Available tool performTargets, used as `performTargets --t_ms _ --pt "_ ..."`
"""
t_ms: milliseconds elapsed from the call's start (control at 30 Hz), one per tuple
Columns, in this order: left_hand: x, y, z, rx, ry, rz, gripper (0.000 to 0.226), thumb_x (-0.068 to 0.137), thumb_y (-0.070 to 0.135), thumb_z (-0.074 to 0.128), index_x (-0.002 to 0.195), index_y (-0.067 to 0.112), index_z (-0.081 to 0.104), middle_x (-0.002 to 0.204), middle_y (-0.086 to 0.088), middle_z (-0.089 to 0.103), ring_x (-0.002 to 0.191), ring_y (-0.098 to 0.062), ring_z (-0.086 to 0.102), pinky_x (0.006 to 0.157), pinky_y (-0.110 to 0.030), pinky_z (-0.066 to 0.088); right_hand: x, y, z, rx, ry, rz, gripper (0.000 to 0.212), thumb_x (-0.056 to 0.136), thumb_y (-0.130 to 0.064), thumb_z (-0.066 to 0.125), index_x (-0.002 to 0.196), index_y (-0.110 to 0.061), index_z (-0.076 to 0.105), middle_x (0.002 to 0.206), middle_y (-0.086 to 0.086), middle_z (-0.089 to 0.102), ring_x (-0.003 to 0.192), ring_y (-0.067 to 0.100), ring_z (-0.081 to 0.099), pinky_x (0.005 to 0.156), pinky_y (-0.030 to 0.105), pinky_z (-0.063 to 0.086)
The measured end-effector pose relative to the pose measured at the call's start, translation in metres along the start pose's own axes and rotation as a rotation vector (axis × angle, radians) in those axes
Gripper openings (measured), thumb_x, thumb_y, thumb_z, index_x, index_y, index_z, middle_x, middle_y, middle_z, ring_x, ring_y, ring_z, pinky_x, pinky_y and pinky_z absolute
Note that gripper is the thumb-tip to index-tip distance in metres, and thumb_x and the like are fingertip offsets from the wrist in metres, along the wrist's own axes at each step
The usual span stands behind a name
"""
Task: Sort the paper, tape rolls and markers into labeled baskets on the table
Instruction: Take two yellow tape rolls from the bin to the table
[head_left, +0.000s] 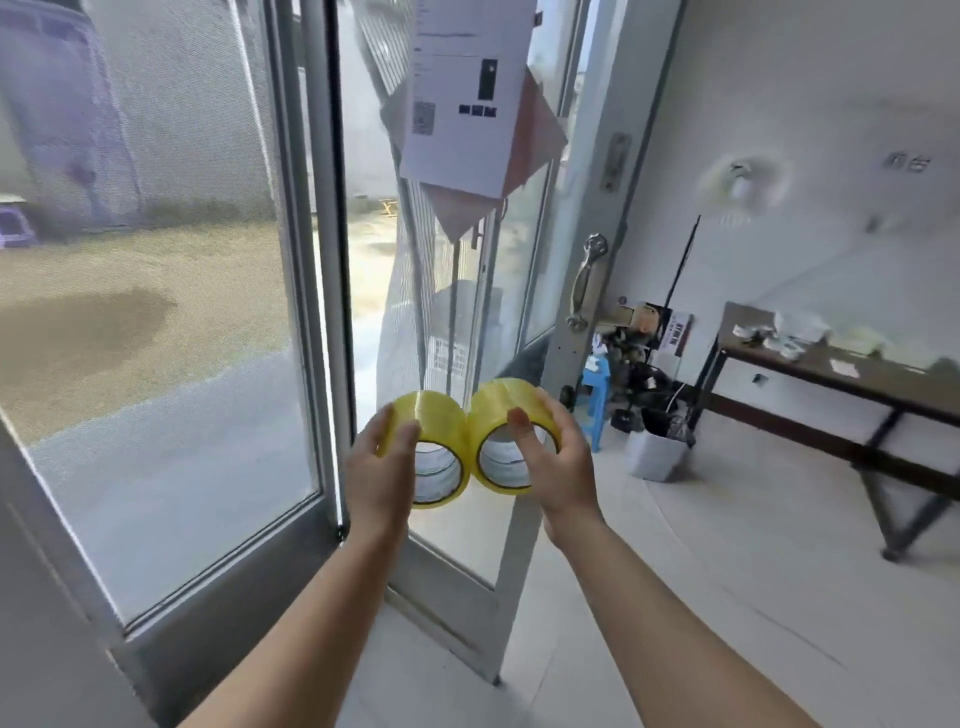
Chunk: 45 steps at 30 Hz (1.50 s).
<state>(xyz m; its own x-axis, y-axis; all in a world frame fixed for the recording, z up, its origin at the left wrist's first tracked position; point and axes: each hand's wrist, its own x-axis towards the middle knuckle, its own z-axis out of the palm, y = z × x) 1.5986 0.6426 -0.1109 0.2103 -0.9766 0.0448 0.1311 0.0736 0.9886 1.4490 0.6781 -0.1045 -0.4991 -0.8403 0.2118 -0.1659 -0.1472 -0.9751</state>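
Observation:
Two yellow tape rolls are held up side by side in front of me, touching each other. My left hand (382, 467) grips the left tape roll (436, 436) from its left side, thumb over the top. My right hand (553, 467) grips the right tape roll (501, 415), thumb on its front rim and fingers round its right side. Both rolls are in the air at chest height, in front of a glass door. The table (810, 364) stands far off at the right, with small pale items on it that are too blurred to name. No baskets are recognisable.
A glass door (467, 312) with a metal handle (587, 280) stands ajar straight ahead, with printed paper (467, 93) stuck on it. A large window fills the left. A blue stool (595, 379), clutter and a white bin (657, 454) sit by the wall between door and table.

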Motion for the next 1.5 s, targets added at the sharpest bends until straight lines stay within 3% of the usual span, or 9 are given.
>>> performTargets --t_ms 100,400,600,800,1033,1267,1400,1500 --pt "-0.015 0.002 0.035 -0.029 -0.074 0.003 0.045 0.09 0.022 0.06 0.134 0.017 0.055 0.134 -0.001 0.058 0.121 -0.017 0.053 0.098 -0.029 0.039 0.004 -0.003 -0.039 -0.02 0.076 -0.003 0.071 0.071 -0.063 0.065 0.134 -0.034 0.052 0.141 -0.008 0.048 0.13 0.012 0.044 0.11 0.038 0.039" --pt "-0.068 -0.003 0.155 -0.054 -0.267 -0.039 0.055 0.077 0.034 0.063 0.13 0.017 0.06 0.129 -0.003 0.062 0.117 -0.02 0.057 0.105 -0.041 0.043 0.018 0.0 -0.167 -0.047 0.285 0.009 0.057 0.082 -0.048 0.069 0.135 -0.034 0.052 0.141 -0.011 0.048 0.131 0.01 0.043 0.11 0.036 0.039" --pt "-0.104 -0.017 0.238 -0.088 -0.371 -0.078 0.047 0.087 0.026 0.062 0.133 0.021 0.057 0.126 0.001 0.062 0.111 -0.016 0.059 0.088 -0.03 0.046 0.03 0.005 -0.253 -0.051 0.388 0.022 0.053 0.082 -0.047 0.069 0.131 -0.037 0.053 0.136 -0.014 0.048 0.124 0.007 0.044 0.103 0.03 0.04" --pt "-0.139 -0.028 0.308 -0.086 -0.465 -0.093 0.061 0.075 0.037 0.063 0.133 0.02 0.056 0.129 0.001 0.062 0.115 -0.017 0.058 0.103 -0.042 0.045 0.044 0.019 -0.326 -0.04 0.452 0.028 0.052 0.083 -0.043 0.07 0.131 -0.036 0.052 0.13 -0.015 0.047 0.119 0.005 0.044 0.097 0.024 0.037" --pt "-0.16 -0.049 0.377 -0.035 -0.532 -0.13 0.049 0.086 0.028 0.061 0.134 0.02 0.056 0.134 -0.002 0.059 0.12 -0.019 0.055 0.106 -0.043 0.042 0.063 0.042 -0.39 -0.07 0.516 0.052 0.055 0.082 -0.046 0.07 0.133 -0.035 0.052 0.138 -0.014 0.048 0.123 0.004 0.044 0.099 0.025 0.037" --pt "-0.151 -0.071 0.453 -0.036 -0.601 -0.162 0.049 0.086 0.029 0.061 0.134 0.022 0.056 0.128 0.001 0.06 0.115 -0.018 0.055 0.1 -0.038 0.044 0.107 0.06 -0.437 -0.084 0.571 0.07 0.054 0.084 -0.044 0.069 0.134 -0.034 0.052 0.138 -0.014 0.049 0.121 0.003 0.043 0.1 0.024 0.036" --pt "-0.133 -0.082 0.51 -0.064 -0.639 -0.195 0.046 0.089 0.024 0.06 0.135 0.022 0.055 0.114 0.004 0.059 0.104 -0.014 0.055 0.086 -0.03 0.04 0.151 0.071 -0.463 -0.12 0.612 0.073 0.056 0.083 -0.047 0.068 0.135 -0.034 0.052 0.139 -0.014 0.048 0.123 0.003 0.043 0.103 0.025 0.036" --pt "-0.12 -0.085 0.552 -0.083 -0.677 -0.193 0.046 0.089 0.024 0.06 0.135 0.022 0.054 0.12 0.003 0.059 0.103 -0.012 0.054 0.085 -0.027 0.037 0.185 0.077 -0.483 -0.131 0.649 0.065 0.056 0.082 -0.048 0.069 0.134 -0.035 0.052 0.14 -0.015 0.048 0.126 0.004 0.043 0.107 0.029 0.036"
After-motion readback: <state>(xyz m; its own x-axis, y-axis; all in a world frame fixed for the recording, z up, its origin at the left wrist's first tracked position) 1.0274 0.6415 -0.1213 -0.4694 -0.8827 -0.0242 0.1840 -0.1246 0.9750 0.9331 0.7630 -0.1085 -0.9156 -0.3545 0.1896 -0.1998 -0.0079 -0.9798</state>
